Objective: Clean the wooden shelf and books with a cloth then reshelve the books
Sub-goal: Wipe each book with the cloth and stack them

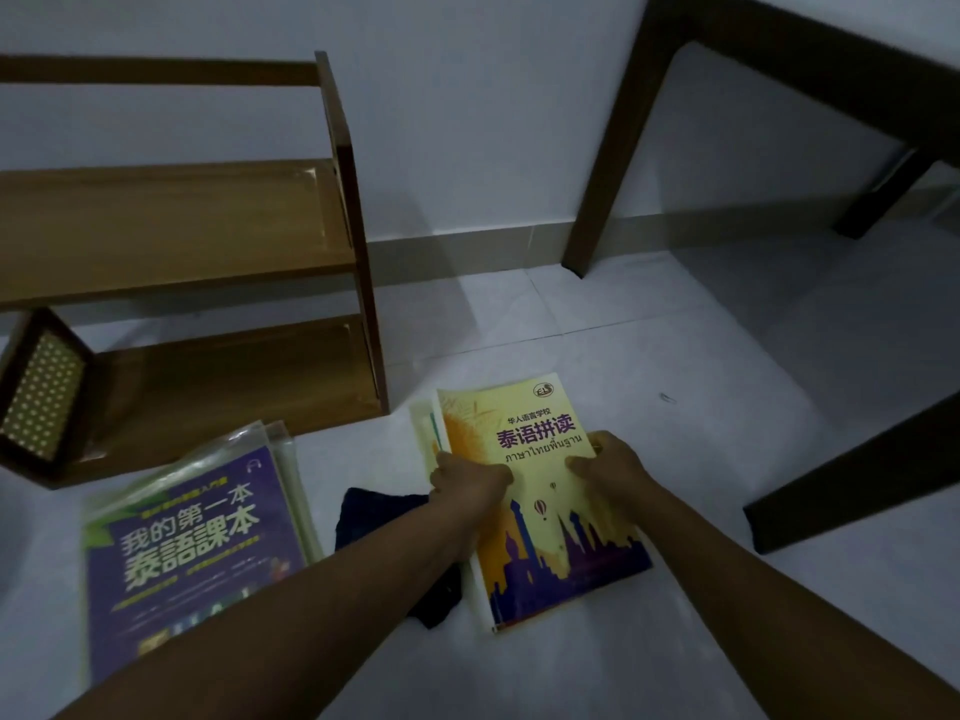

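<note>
– Books: where are they rn?

– Yellow book (540,491) lies on the floor (701,356) w/ both my hands on it. Cover reads 华人语言学校, 泰语拼读, Thai line below, "ELS" logo top right. It sits on more books, edges showing at its left.

– Fingers?

– Left hand (467,480) curled round its left edge, right hand (608,459) gripping the right edge, thumb on the cover.

– Rest?

– Purple book (197,553), 我的第一本泰語課本, tops a plastic-sleeved pile on the floor's left side. Dark cloth (384,517) on the floor btw the two piles, under my left forearm. Wooden shelf (208,226) by the wall, boards bare.
</note>
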Demonstrator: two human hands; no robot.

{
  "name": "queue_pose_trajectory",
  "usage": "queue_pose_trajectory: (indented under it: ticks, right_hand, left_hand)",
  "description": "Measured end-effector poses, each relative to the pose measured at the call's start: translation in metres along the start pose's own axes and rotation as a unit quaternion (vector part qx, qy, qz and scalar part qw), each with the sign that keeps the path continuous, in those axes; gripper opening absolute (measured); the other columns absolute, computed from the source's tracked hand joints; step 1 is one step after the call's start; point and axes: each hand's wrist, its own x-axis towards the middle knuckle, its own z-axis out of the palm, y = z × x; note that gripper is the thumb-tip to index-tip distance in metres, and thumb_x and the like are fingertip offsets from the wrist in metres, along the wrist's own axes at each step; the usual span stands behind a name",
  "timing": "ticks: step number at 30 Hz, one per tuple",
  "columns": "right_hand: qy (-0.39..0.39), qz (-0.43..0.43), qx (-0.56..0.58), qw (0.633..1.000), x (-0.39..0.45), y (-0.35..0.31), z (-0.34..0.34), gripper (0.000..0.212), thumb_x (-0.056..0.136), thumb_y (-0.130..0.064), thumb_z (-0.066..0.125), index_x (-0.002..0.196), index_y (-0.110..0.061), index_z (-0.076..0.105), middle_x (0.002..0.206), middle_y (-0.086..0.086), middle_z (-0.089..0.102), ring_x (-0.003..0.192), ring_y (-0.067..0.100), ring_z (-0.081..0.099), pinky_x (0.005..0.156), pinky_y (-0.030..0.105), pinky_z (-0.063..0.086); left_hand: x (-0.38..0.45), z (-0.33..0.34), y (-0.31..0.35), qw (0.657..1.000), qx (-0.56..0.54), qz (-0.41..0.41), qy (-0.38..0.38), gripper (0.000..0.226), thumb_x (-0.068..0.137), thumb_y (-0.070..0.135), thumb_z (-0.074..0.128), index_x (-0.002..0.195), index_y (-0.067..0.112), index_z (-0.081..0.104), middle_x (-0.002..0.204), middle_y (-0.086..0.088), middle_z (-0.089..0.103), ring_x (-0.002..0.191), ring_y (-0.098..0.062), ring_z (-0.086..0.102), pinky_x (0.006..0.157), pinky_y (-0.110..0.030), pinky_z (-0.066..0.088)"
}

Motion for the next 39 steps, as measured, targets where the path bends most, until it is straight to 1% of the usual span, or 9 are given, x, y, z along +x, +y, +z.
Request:
queue_pose_trajectory:
  ticks: [10, 14, 17, 21, 27, 31, 33, 36, 39]
  right_hand:
    - [0.032, 0.014, -0.006, 0.999, 0.004, 0.007, 0.015, 0.046, 0.085, -0.029, 0.063, 0.127, -0.012, 0.051, 0.117, 0.015, 0.062, 0.102, 0.033, 0.062, 0.088, 0.05, 0.054]
    - [0.025, 0.02, 0.03, 0.999, 0.005, 0.009, 0.015, 0.045, 0.086, -0.03, 0.063, 0.126, -0.012, 0.051, 0.116, 0.014, 0.063, 0.099, 0.032, 0.064, 0.086, 0.05, 0.056]
    - [0.019, 0.02, 0.055, 0.998, 0.007, 0.009, 0.014, 0.043, 0.086, -0.032, 0.062, 0.124, -0.014, 0.053, 0.114, 0.012, 0.064, 0.098, 0.031, 0.064, 0.086, 0.05, 0.056]
    - [0.014, 0.021, 0.103, 0.994, 0.006, 0.009, 0.01, 0.04, 0.087, -0.027, 0.063, 0.122, -0.011, 0.054, 0.114, 0.013, 0.064, 0.098, 0.032, 0.063, 0.084, 0.048, 0.055]
    - [-0.043, -0.018, 0.171, 0.984, -0.01, 0.01, -0.023, 0.033, 0.086, -0.005, 0.06, 0.117, -0.01, 0.05, 0.117, 0.016, 0.062, 0.099, 0.031, 0.062, 0.084, 0.049, 0.054]
    - [-0.152, -0.08, 0.331, 0.928, -0.031, -0.007, -0.06, 0.082, 0.065, -0.012, 0.085, 0.132, -0.015, 0.038, 0.124, 0.021, 0.06, 0.106, 0.037, 0.063, 0.079, 0.046, 0.057]
    - [-0.215, -0.148, 0.312, 0.913, -0.051, -0.025, -0.068, 0.079, 0.069, -0.013, 0.083, 0.136, -0.012, 0.041, 0.127, 0.021, 0.061, 0.113, 0.039, 0.061, 0.087, 0.05, 0.055]
    - [-0.214, -0.225, 0.313, 0.898, -0.087, -0.063, -0.058, 0.059, 0.08, 0.003, 0.061, 0.135, -0.006, 0.043, 0.126, 0.018, 0.063, 0.115, 0.036, 0.061, 0.09, 0.05, 0.054]
    - [-0.188, -0.278, 0.273, 0.902, -0.123, -0.103, -0.023, 0.051, 0.08, -0.001, 0.067, 0.127, -0.005, 0.049, 0.118, 0.012, 0.068, 0.111, 0.029, 0.065, 0.089, 0.046, 0.055]
  left_hand:
    - [0.001, 0.001, -0.002, 0.997, -0.072, 0.016, -0.031, 0.064, 0.087, 0.012, 0.063, 0.136, 0.008, 0.022, 0.095, -0.003, 0.051, 0.078, -0.016, 0.053, 0.055, -0.028, 0.046]
    - [0.002, 0.0, 0.004, 0.995, -0.097, -0.004, -0.03, 0.079, 0.082, 0.017, 0.067, 0.142, 0.005, 0.016, 0.114, -0.008, 0.048, 0.1, -0.024, 0.051, 0.077, -0.037, 0.048]
    - [0.002, -0.01, 0.01, 0.987, -0.159, -0.021, -0.03, 0.1, 0.055, 0.032, 0.077, 0.14, 0.007, 0.03, 0.119, -0.012, 0.058, 0.103, -0.03, 0.059, 0.085, -0.042, 0.053]
    - [0.007, -0.02, 0.004, 0.983, -0.176, -0.026, -0.051, 0.039, 0.073, 0.015, 0.073, 0.109, 0.004, 0.061, 0.101, -0.019, 0.069, 0.089, -0.036, 0.068, 0.079, -0.047, 0.058]
    - [-0.012, -0.022, 0.003, 0.98, -0.129, 0.061, -0.139, 0.041, 0.089, -0.005, 0.053, 0.124, 0.016, 0.054, 0.108, -0.014, 0.069, 0.097, -0.036, 0.067, 0.085, -0.054, 0.055]
    - [-0.038, -0.05, 0.004, 0.954, -0.11, 0.148, -0.238, 0.04, 0.094, 0.0, 0.053, 0.127, 0.023, 0.053, 0.118, -0.012, 0.068, 0.107, -0.033, 0.066, 0.093, -0.054, 0.051]
    - [-0.056, -0.072, 0.01, 0.941, -0.085, 0.205, -0.255, 0.042, 0.094, 0.002, 0.053, 0.129, 0.025, 0.051, 0.119, -0.009, 0.068, 0.107, -0.028, 0.066, 0.091, -0.047, 0.054]
    - [-0.078, -0.123, 0.015, 0.924, -0.002, 0.329, -0.194, 0.042, 0.093, 0.016, 0.057, 0.13, 0.032, 0.047, 0.118, 0.003, 0.066, 0.105, -0.015, 0.067, 0.084, -0.037, 0.058]
    - [-0.09, -0.18, 0.0, 0.862, 0.097, 0.493, -0.064, 0.046, 0.092, 0.035, 0.054, 0.134, 0.023, 0.042, 0.119, 0.005, 0.061, 0.107, -0.015, 0.063, 0.084, -0.036, 0.057]
